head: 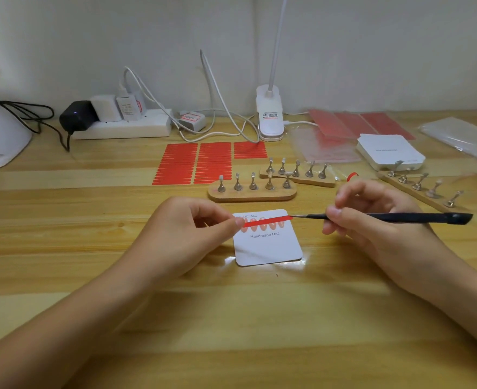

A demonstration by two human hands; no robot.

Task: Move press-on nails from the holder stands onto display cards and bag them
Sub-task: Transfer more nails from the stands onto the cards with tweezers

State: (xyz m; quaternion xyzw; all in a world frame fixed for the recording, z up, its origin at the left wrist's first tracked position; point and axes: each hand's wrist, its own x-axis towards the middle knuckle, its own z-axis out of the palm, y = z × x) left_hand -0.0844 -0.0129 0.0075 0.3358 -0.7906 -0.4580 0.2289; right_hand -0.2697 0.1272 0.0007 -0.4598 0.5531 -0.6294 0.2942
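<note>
— Forearms first, both bare, coming in from the near edge of the pale wooden worktop. What do the hands hold?

— The left hand curls over, thumb and forefinger pinching one end of a thin red strip. The right hand grips black tweezers, their fine tips closed on the strip's other end.

— And the nails?

— Five glossy peach press-on nails sit in a row on a white, round-cornered display card lying flat between the hands; the strip is stretched across them.

— Beyond that?

— Three rounded wooden holder stands with metal pegs, the farthest-right one angled. Sheets of red strips lie behind the left stand. Toward the right far edge are a white card stack and clear crinkly bags; a white clip lamp and a power strip sit along the far edge.
</note>
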